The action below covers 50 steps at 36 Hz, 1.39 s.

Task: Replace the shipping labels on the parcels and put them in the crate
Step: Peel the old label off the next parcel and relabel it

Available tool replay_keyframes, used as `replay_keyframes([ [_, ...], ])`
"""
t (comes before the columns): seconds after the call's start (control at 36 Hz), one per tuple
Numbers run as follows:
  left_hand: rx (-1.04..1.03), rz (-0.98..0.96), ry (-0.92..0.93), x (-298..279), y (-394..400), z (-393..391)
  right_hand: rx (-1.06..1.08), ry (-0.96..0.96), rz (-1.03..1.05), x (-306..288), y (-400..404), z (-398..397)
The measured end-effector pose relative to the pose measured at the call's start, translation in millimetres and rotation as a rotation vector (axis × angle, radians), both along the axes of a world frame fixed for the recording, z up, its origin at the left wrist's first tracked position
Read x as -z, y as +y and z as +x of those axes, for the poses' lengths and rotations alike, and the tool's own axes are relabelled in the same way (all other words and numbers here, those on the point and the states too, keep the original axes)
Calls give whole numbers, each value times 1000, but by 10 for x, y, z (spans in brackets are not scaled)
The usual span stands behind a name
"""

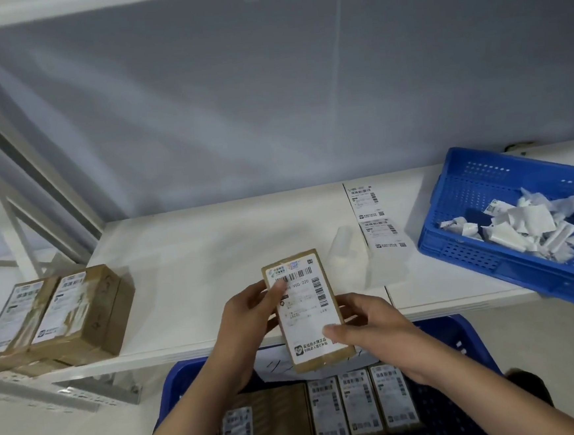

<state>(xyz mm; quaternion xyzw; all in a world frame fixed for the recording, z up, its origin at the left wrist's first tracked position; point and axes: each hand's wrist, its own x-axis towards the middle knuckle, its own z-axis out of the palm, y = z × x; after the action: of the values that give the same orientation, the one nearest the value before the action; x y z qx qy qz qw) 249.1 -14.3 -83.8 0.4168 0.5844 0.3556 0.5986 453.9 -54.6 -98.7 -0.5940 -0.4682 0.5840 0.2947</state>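
Both hands grip one freshly labelled parcel (306, 310) above the crate (175, 391): left hand (249, 318) and right hand (366, 327) pinching its edges. Several relabelled parcels (360, 405) already lie inside; torn-label boxes (63, 314) wait on the table (195, 245).

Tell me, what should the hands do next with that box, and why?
Probably lower the parcel into the blue crate below. Both the left hand and right hand hold it, a full label already covers its top, and labelled parcels already stand there.
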Motion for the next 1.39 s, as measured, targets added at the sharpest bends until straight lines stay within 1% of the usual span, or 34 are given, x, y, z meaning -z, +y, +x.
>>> replay_keyframes([
  [0.11, -5, 17, 7, -37, -11, -20, -8, 39, -8, 19, -55, -25],
  [0.19, 22, 28, 18, -35, -35, -4, 100, 110, 3, 10, -50, -35],
  [0.28, 119, 50, 76, 27, -123, 70, 168, 104, 37, 5, 17, 37],
  [0.36, 209, 20, 101, 118, -237, 168, 213, 122, 35, -40, 62, 118],
  [0.42, 221, -6, 85, 159, -286, 203, 233, 116, 34, -39, 78, 131],
  [0.47, 251, -27, 70, 190, -304, 203, 299, 88, 45, -17, 96, 122],
  [0.58, 411, -117, 106, 279, -385, 196, 419, 3, 71, 50, 148, 145],
  [0.64, 447, -125, 112, 309, -450, 224, 450, -12, 72, 63, 156, 155],
  [0.75, 411, -85, 82, 322, -493, 249, 430, -53, 53, 63, 156, 137],
  [0.86, 351, -39, 119, 331, -443, 219, 321, -85, 17, 71, 105, 89],
  [0.94, 406, -33, 152, 310, -400, 172, 262, -31, 6, 76, 68, 88],
  [1.0, 436, -43, 155, 311, -392, 156, 280, 8, 3, 94, 61, 98],
  [1.08, 450, -58, 141, 314, -406, 153, 293, 17, 18, 118, 49, 77],
  [1.14, 458, -43, 171, 307, -416, 150, 303, 27, 20, 140, 44, 53],
  [1.22, 378, 11, 192, 339, -416, 142, 334, 57, 2, 134, 39, 40],
  [1.28, 302, 18, 167, 381, -428, 134, 313, 27, 0, 159, 16, 23],
  [1.33, 260, -1, 137, 432, -470, 124, 241, -67, -1, 198, -50, -24],
  [1.39, 249, 21, 198, 493, -516, 112, 198, -141, -24, 252, -106, -67],
])
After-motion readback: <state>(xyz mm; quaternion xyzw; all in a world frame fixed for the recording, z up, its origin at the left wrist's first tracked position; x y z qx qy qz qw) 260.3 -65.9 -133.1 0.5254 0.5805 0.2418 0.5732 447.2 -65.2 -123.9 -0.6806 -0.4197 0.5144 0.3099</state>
